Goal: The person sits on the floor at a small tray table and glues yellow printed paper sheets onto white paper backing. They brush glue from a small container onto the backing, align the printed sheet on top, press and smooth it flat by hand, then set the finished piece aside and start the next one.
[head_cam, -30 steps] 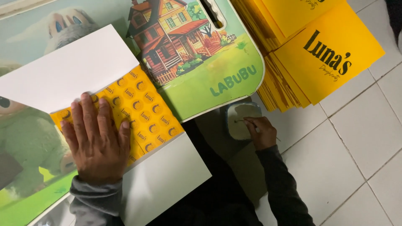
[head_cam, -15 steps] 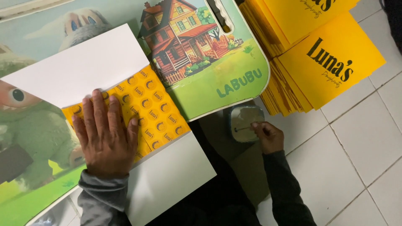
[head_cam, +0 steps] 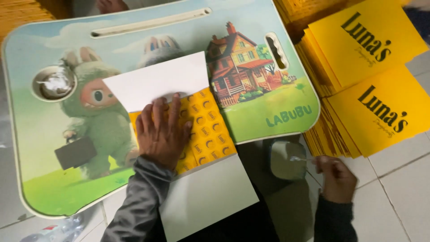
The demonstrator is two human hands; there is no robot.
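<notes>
My left hand [head_cam: 163, 132] lies flat, fingers spread, on a yellow patterned sheet [head_cam: 210, 130] and presses it onto a lap desk [head_cam: 45, 157] printed with a cartoon creature and a house. A white flap [head_cam: 156, 80] of the sheet points up and left. Another white flap [head_cam: 206, 192] hangs over the desk's near edge. My right hand [head_cam: 333, 172] is low at the right, pinching a thin stick [head_cam: 301, 158] whose tip reaches into a small pale cup [head_cam: 284, 159] on the floor.
Stacks of yellow printed cards [head_cam: 371, 89] fan out on the tiled floor [head_cam: 403, 192] at the right, close to the cup. The desk has a round recess [head_cam: 53, 84] at its left and a long slot along its far edge. Crumpled plastic [head_cam: 58, 231] lies bottom left.
The view has swung left, so more of the desk shows. My left hand stays pressed on the yellow sheet. My right hand keeps the stick at the cup.
</notes>
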